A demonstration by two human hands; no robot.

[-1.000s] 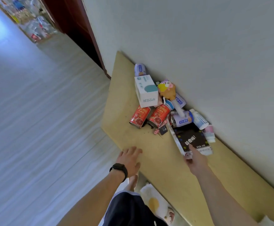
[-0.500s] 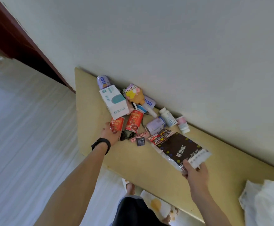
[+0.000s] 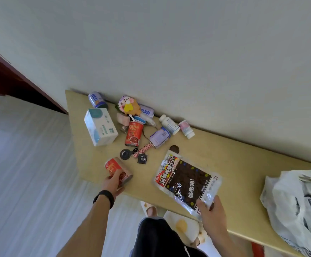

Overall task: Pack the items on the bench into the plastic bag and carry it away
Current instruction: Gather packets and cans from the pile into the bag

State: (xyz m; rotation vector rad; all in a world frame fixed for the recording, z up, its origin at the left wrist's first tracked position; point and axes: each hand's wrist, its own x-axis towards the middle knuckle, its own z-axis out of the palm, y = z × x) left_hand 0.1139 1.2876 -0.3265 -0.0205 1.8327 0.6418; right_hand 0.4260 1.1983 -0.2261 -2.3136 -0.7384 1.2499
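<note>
The right hand [image 3: 211, 214] pinches the near corner of the snack pouch [image 3: 187, 179], which lies flat on the bench [image 3: 243, 164] with its long axis slanting away to the far left. The left hand [image 3: 113, 183] curls round a tilted red can [image 3: 116, 169] at the front edge. The plastic bag [image 3: 295, 204] sits at the right end.

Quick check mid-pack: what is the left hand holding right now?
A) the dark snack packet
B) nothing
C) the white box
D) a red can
D: the left hand grips a red can at the near edge of the bench; the right hand pinches the dark snack packet.
</note>
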